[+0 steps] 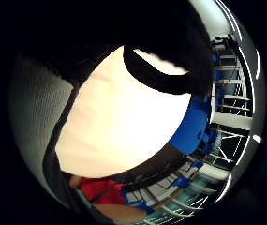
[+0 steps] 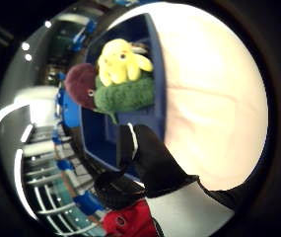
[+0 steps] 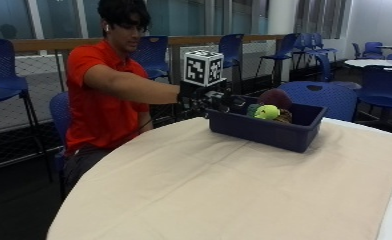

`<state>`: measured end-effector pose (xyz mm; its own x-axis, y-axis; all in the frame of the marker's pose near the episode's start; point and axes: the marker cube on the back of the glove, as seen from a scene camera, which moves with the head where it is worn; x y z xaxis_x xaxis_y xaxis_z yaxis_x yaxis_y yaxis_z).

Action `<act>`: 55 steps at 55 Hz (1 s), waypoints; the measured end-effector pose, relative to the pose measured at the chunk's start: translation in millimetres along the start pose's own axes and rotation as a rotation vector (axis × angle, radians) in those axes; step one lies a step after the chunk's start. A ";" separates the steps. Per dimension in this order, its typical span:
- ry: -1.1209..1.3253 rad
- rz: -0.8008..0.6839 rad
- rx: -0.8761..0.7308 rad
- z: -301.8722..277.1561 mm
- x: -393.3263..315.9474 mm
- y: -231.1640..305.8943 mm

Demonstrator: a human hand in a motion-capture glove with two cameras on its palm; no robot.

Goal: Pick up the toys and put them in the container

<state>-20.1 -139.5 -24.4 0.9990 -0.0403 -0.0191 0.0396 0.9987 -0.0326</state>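
A dark blue container (image 3: 269, 131) stands on the cloth-covered table (image 3: 216, 185), toward its far side. Inside it lie a yellow-green plush (image 3: 267, 111) and a maroon plush (image 3: 274, 97). My gloved right hand (image 3: 206, 102) hovers just beside the container's end nearest the person and holds nothing. The thumb side palm view looks into the container (image 2: 100, 138): a yellow plush (image 2: 120, 61) lies on a green plush (image 2: 125, 94), with the maroon plush (image 2: 81, 84) beside them. The gloved thumb (image 2: 152, 160) is stretched out over the cloth (image 2: 214, 98). No toy lies on the table.
The person in a red shirt (image 3: 96, 90) sits at the table's far left edge. Blue chairs stand behind the container (image 3: 316, 95) and at the left (image 3: 3, 65). A railing and windows run along the back. The tan cloth (image 1: 119, 122) fills the little finger side view.
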 end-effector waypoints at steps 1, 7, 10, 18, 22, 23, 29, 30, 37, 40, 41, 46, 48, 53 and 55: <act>-0.003 0.004 -0.003 2.6 4.6 3.2; -0.031 0.026 0.000 11.2 29.4 23.0; -0.042 0.030 0.005 11.3 42.8 32.0; -0.035 0.068 0.009 5.4 77.3 54.0; -0.043 0.077 0.004 2.9 89.2 59.9; -0.047 0.076 0.005 2.5 91.9 60.9; -0.054 0.081 0.022 2.4 100.7 65.8; -0.055 0.082 0.023 2.7 101.3 66.7; -0.060 0.065 0.024 7.7 100.0 69.2; -0.065 0.056 0.021 10.8 98.1 67.9; -0.067 0.057 0.020 11.8 97.3 67.0; -0.064 0.057 0.009 15.9 92.3 64.1; -0.060 0.067 0.007 16.5 91.0 63.4; -0.056 0.066 0.007 16.0 91.3 63.3; -0.060 0.058 0.007 15.5 92.1 64.7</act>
<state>74.8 -78.1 -12.8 0.9990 0.0190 0.0396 -0.0180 0.9995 -0.0258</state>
